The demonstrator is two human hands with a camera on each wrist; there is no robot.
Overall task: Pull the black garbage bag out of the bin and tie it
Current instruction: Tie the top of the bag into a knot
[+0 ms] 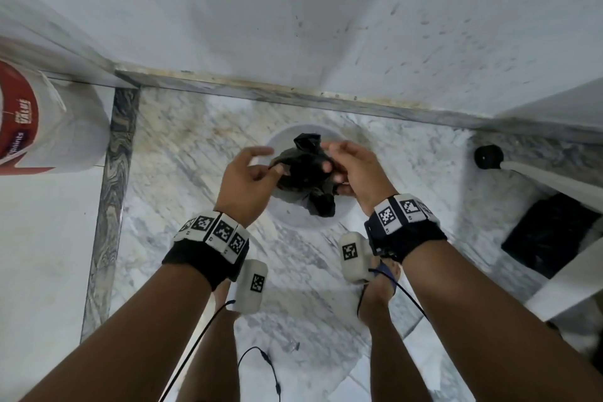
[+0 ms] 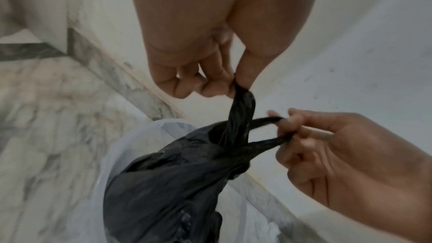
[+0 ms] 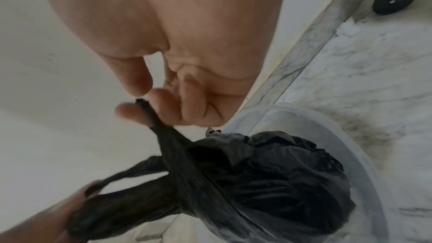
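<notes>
The black garbage bag (image 1: 306, 170) hangs bunched up over the round translucent white bin (image 1: 284, 215), its lower part still inside the rim. My left hand (image 1: 254, 170) pinches one twisted black strand of the bag's mouth, seen close in the left wrist view (image 2: 224, 84). My right hand (image 1: 346, 166) grips the other strand from the right (image 3: 163, 103). The two strands cross just above the bag's (image 2: 168, 182) bundled body. The bag (image 3: 268, 173) fills the bin's (image 3: 350, 145) opening. The bin's inside is hidden.
The bin stands on a marble floor against a white wall (image 1: 293, 26). A white and red paint bucket (image 1: 42, 127) is at the left. A small black round stopper (image 1: 488, 157) and a dark bag-like object (image 1: 551, 232) lie at the right. My feet and cables are below.
</notes>
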